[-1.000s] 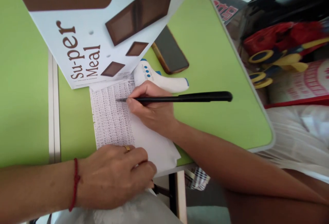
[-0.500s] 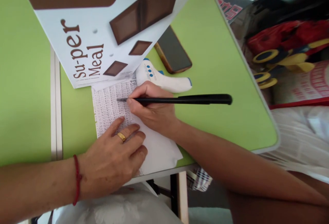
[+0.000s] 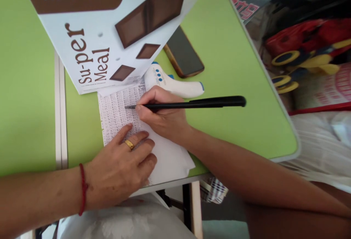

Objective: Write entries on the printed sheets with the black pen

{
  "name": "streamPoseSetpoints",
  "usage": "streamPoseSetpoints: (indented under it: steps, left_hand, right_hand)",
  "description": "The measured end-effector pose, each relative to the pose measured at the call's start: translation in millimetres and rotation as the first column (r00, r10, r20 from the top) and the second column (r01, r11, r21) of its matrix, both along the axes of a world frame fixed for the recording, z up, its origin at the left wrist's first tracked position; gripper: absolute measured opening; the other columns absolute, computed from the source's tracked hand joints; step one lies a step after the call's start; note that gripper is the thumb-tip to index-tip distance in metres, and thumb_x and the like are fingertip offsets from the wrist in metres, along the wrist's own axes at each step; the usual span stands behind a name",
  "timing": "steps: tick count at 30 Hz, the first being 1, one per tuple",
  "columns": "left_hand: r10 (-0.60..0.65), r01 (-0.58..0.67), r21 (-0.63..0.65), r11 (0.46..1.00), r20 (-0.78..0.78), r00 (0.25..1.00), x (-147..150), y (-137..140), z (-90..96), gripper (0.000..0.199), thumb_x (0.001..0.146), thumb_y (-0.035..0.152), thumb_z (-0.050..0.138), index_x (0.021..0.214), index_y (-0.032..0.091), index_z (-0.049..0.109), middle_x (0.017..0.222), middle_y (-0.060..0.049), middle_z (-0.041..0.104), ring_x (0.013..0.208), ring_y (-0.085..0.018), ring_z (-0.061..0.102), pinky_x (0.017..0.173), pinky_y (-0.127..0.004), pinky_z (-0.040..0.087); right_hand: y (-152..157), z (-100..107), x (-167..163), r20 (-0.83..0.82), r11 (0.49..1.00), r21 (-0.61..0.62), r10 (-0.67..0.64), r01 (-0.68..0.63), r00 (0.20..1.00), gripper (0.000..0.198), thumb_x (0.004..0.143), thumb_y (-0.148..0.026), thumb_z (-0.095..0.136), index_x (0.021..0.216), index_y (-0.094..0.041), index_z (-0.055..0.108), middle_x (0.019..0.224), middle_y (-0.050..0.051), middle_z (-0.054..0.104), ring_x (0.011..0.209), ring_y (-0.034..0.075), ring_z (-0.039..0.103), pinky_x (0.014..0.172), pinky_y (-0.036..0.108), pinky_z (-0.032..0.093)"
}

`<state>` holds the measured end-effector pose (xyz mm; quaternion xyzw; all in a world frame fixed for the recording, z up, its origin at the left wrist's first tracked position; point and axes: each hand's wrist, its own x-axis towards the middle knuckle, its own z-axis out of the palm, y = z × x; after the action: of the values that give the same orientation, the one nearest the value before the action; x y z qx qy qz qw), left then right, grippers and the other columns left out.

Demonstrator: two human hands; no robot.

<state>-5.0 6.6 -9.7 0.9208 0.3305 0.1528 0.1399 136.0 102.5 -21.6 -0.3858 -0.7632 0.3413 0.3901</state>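
Closed around a black pen point(image 3: 203, 103), my right hand point(image 3: 167, 116) rests on a sheet of paper point(image 3: 167, 158). The pen's tip meets the paper among dense rows of small handwriting. My left hand point(image 3: 123, 166), with a gold ring and a red cord at the wrist, lies on the lower left of the sheet, fingers spread and slightly bent. The paper's far end is covered by a white and brown NutriMotion box point(image 3: 93, 45). A white and blue infrared thermometer point(image 3: 183, 87) lies just beyond my right hand.
A smartphone point(image 3: 185, 52) lies behind the thermometer on the green table point(image 3: 233, 56), whose rounded edge runs down the right. A metal strip point(image 3: 60, 122) crosses the table at left. Beyond the right edge are yellow-handled tools point(image 3: 286, 58) and a red bag point(image 3: 304, 34).
The pen's back end has dipped very slightly toward the far side. Both hands stay in place, and the whole view has shifted a little.
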Motion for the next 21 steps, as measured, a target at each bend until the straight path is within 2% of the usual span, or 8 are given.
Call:
streamPoseSetpoints:
  steps: [7, 21]
  left_hand:
    - [-0.007, 0.007, -0.007, 1.0, -0.016, 1.0, -1.3, 0.9, 0.0, 0.027, 0.091, 0.031, 0.052, 0.105, 0.01, 0.061, 0.117, -0.013, 0.056, 0.12, -0.032, 0.042, 0.106, -0.055, 0.032]
    - [-0.008, 0.008, -0.012, 1.0, -0.014, 1.0, -1.1, 0.4, -0.9, 0.027, 0.091, 0.032, 0.054, 0.107, 0.01, 0.06, 0.118, -0.013, 0.055, 0.12, -0.031, 0.042, 0.107, -0.054, 0.031]
  right_hand:
    - [1.1, 0.0, -0.2, 0.019, 0.999, -0.005, -0.054, 0.054, 0.998, 0.013, 0.07, -0.013, 0.054, 0.062, -0.021, 0.048, 0.054, -0.006, 0.049, 0.05, 0.008, 0.042, 0.047, 0.022, 0.038]
    - [1.3, 1.1, -0.2, 0.016, 0.999, -0.036, -0.013, 0.014, 1.0, 0.013, 0.068, -0.012, 0.053, 0.061, -0.021, 0.045, 0.053, -0.006, 0.05, 0.049, 0.007, 0.041, 0.045, 0.021, 0.035]
